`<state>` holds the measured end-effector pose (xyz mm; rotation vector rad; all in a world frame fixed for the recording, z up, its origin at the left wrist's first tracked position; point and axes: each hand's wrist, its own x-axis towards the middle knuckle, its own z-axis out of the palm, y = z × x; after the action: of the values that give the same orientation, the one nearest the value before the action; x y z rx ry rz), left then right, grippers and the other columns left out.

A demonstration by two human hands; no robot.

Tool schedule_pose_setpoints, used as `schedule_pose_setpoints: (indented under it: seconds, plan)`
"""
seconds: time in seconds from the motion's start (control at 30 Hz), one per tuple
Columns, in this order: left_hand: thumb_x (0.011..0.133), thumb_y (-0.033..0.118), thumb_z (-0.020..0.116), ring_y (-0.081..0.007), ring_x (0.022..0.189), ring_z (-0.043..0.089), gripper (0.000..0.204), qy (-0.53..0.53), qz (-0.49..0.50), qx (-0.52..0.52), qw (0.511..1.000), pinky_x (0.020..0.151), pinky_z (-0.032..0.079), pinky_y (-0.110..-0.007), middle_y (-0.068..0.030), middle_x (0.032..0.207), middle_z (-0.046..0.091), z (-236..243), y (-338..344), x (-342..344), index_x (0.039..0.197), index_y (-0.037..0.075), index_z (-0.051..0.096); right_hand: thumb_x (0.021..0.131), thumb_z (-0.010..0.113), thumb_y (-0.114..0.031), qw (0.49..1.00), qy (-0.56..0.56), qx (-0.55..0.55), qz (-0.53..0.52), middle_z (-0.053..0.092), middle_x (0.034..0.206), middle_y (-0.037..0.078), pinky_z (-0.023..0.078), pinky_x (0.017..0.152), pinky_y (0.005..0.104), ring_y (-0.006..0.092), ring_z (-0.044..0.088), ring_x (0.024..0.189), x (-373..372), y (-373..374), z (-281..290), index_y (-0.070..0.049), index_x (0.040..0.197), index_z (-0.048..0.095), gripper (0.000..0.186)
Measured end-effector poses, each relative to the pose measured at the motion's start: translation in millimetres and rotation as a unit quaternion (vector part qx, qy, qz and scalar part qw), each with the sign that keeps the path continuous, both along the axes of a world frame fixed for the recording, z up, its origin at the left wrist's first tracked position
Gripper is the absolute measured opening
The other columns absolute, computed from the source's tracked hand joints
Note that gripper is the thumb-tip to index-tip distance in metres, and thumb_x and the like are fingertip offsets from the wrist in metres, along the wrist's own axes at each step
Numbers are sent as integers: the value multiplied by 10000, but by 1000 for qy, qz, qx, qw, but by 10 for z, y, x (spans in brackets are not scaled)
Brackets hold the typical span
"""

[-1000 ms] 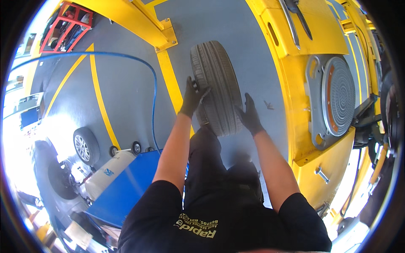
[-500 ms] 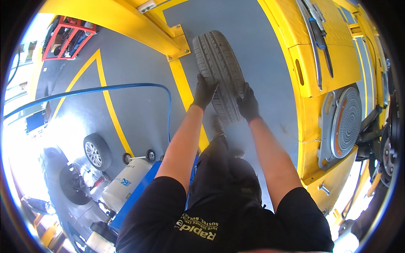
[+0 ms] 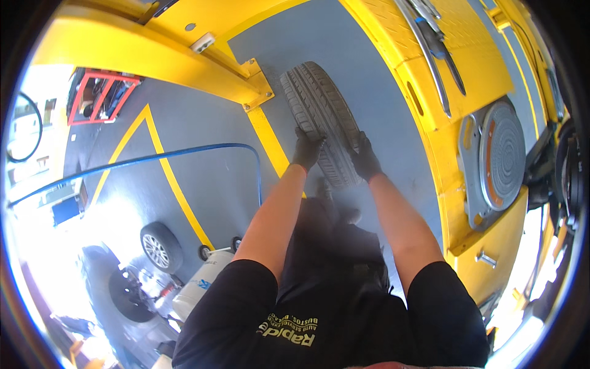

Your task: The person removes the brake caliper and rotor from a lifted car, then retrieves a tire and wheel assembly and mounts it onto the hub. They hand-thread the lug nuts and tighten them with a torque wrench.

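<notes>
A black car tire (image 3: 321,101) stands on its tread on the grey floor in front of me, leaning a little, its grooved tread turned up toward me. My left hand (image 3: 306,150), in a dark glove, grips the near left side of the tread. On the right, my gloved right hand (image 3: 366,157) is closed round the tire's edge, and some of its fingers are hidden. Both arms reach forward, with the tire held between the hands. A shoe tip (image 3: 324,189) shows just below the tire.
A yellow post (image 3: 203,58) is bolted down at the left. Along the right runs a yellow lift ramp (image 3: 452,67) with tools on it and a round turning plate (image 3: 505,157). A blue hose (image 3: 178,150), a wheel (image 3: 161,247) and a white tank (image 3: 200,286) lie left.
My view has tilted, so the post and the left-hand wheel sit lower in the picture and the ramp further left. Both hands keep hold of the tire.
</notes>
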<state>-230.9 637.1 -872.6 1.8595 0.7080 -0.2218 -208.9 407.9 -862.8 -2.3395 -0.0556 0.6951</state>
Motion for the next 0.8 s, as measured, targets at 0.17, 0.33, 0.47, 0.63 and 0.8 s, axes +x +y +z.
schedule_pose_setpoints:
  seconds: [0.17, 0.33, 0.47, 0.63, 0.8]
  plan:
    - [805, 474, 877, -551, 1516, 275, 1239, 59, -147, 194, 968, 1230, 320, -555, -385, 1637, 231, 666, -342, -313, 1595, -114, 126, 1043, 582, -426, 996, 74, -51, -17, 365, 1646, 262, 300, 1266, 438, 382, 356, 1539, -522, -584, -10, 17, 1644, 238, 822]
    - [748, 540, 886, -545, 1546, 202, 1300, -206, -306, 279, 887, 1253, 253, -596, -376, 1668, 173, 599, -15, 49, 1638, -53, 148, 1017, 627, -404, 982, 94, -113, -119, 413, 1617, 251, 361, 1228, 453, 393, 402, 1503, -1334, -899, 273, 1, 1596, 361, 756]
    - [768, 621, 834, -523, 1537, 241, 1159, -174, -439, 261, 842, 1241, 259, -605, -335, 1664, 240, 617, 278, 1206, 1610, 16, 317, 962, 720, -395, 970, -10, -72, -230, 375, 1615, 311, 399, 1194, 523, 487, 413, 1473, -1650, -390, 538, -16, 1602, 334, 837]
    - [786, 688, 774, -462, 1461, 387, 1002, -284, -643, 223, 675, 1205, 304, -599, -282, 1571, 408, 251, -45, 1582, 1496, 39, 491, 904, 804, -414, 909, 21, -137, -392, 296, 1636, 360, 312, 1252, 503, 501, 296, 1532, -1810, 354, 499, 77, 1593, 277, 997]
    - [805, 744, 683, -374, 1329, 537, 880, -281, -720, 162, 614, 1162, 333, -615, -172, 1376, 622, 120, -671, 711, 1353, 58, 621, 939, 766, -431, 818, 33, -102, -565, 334, 1592, 388, 312, 1243, 506, 518, 323, 1502, -2776, 443, 98, 99, 1579, 298, 954]
